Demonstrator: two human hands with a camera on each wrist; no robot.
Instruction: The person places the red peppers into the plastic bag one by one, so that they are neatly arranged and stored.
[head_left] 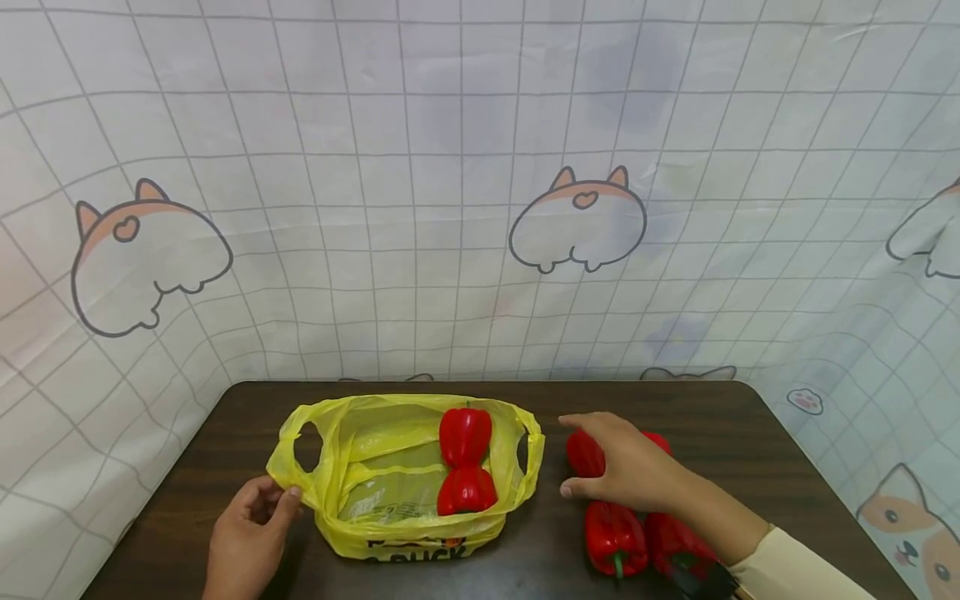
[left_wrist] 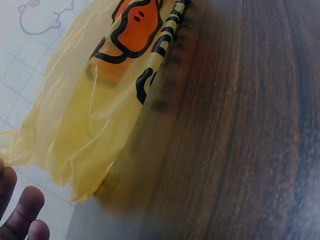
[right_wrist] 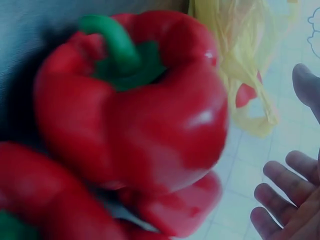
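A yellow plastic bag [head_left: 408, 533] stands with its mouth open, two red bell peppers [head_left: 465, 437] inside at its right end. My left hand [head_left: 251, 537] pinches the bag's rim below the left handle; in the left wrist view its fingers [left_wrist: 27, 205] show at the bag's edge. To the right of the bag, my right hand [head_left: 630, 465] is spread above several more red bell peppers [head_left: 615, 533], thumb and fingers apart, holding nothing. The right wrist view shows a green-stemmed bell pepper [right_wrist: 165, 125] close up, apart from the hand's fingers [right_wrist: 280, 187].
Everything stands on a dark brown wooden table [head_left: 540, 554]. A white gridded cloth [head_left: 465, 233] with cartoon animals hangs behind the table and at both sides. The bag's right handle [head_left: 534, 454] stands up between the bagged peppers and my right hand.
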